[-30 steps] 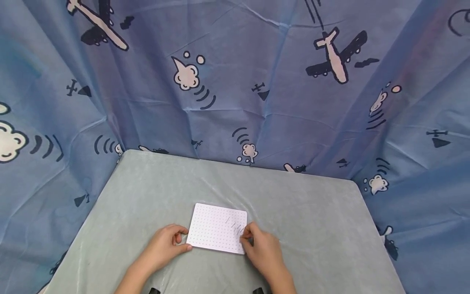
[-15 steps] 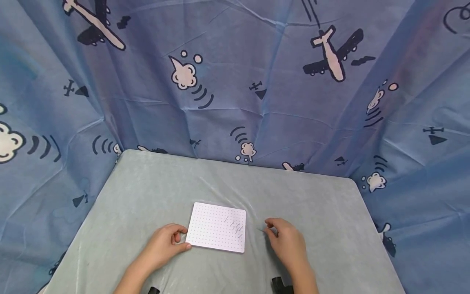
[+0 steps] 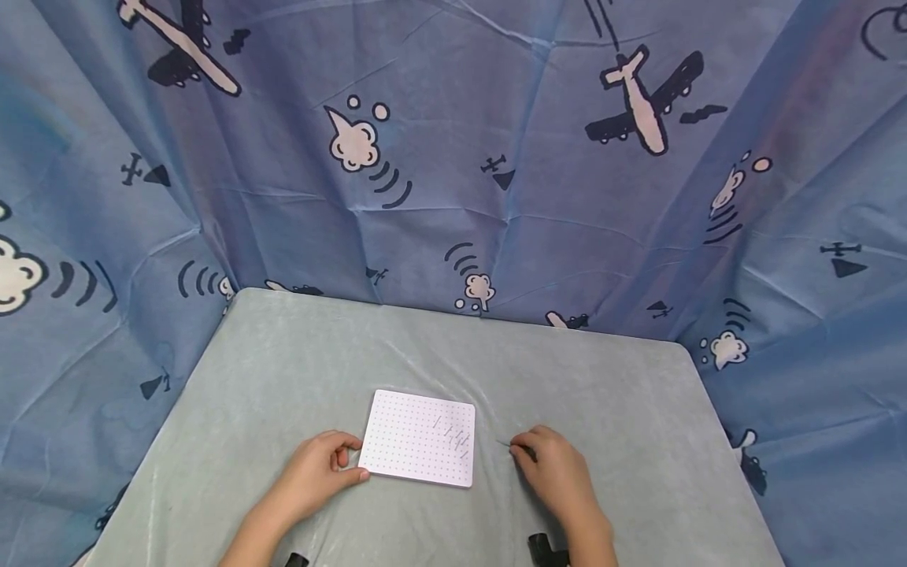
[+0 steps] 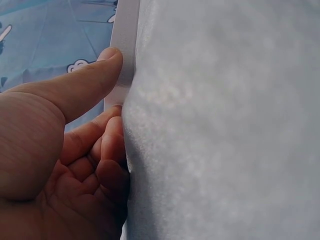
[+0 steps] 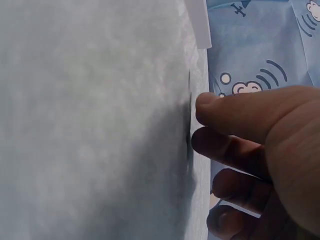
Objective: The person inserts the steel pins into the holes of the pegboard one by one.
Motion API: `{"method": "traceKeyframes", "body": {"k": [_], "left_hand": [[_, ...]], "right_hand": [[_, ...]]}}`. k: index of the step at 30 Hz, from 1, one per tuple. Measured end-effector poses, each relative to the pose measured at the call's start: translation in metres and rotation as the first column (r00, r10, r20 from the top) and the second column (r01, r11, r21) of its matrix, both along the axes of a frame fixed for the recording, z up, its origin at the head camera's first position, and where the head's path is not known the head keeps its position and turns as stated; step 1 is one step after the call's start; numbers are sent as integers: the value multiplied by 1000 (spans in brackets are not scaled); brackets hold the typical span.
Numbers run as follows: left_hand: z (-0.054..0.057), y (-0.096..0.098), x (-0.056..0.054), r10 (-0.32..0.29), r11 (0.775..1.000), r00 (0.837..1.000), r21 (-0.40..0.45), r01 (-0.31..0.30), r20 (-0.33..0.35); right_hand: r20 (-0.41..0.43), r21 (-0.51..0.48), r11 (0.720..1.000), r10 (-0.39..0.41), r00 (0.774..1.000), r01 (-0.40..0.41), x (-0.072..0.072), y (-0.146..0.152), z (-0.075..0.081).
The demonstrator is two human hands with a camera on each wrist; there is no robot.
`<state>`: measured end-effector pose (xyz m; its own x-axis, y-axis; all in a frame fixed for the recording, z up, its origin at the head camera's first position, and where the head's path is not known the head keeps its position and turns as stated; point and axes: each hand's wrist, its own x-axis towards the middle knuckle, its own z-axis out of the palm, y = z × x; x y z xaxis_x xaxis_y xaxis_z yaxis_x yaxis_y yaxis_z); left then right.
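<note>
A white pegboard (image 3: 411,437) with a grid of small holes lies flat, and several thin dark pins (image 3: 457,437) stand in its right part. My left hand (image 3: 319,472) holds the board's near left corner, thumb (image 4: 112,60) against the near side and fingers at the left side. To the right of the board my right hand (image 3: 556,465) is low over the cloth. Its thumb and index fingertips are close together, right beside a thin dark needle-like piece (image 5: 189,82) on the cloth. That piece pokes out left of the fingertips in the head view.
A pale grey-green cloth (image 3: 567,386) covers the table. Behind and at both sides hangs a blue curtain (image 3: 439,157) printed with planes and clouds. A black wrist mount (image 3: 542,549) sits by my right wrist.
My right hand has moved from the board's right edge to the cloth on the right, leaving a thin pin visible near that edge. My left hand stays at the corner.
</note>
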<state>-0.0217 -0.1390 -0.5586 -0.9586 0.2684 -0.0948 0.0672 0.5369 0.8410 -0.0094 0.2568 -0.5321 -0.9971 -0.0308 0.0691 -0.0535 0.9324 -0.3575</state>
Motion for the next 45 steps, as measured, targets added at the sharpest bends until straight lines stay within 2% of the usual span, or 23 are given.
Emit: {"method": "traceKeyframes", "body": {"k": [7,16,20,32,45], "left_hand": [[-2,0,1,8,1000,1000,4,-8,10],[0,-1,-1,8,1000,1000,3,-8,7],[0,0,0,4,1000,1000,1,-4,11],[0,-1,-1,10,1000,1000,5,-10,19],[0,-1,-2,14,1000,1000,6,-14,7]], "right_hand": [[8,41,999,26,1000,-27,-3,-6,-5],[-63,112,991,86,994,-78,-5,-8,-5],[-66,115,989,100,993,-92,-5,-7,-6],[-33,111,993,53,998,-49,-6,-4,-5],[-114,40,999,35,993,-31,-9,-2,11]]}}
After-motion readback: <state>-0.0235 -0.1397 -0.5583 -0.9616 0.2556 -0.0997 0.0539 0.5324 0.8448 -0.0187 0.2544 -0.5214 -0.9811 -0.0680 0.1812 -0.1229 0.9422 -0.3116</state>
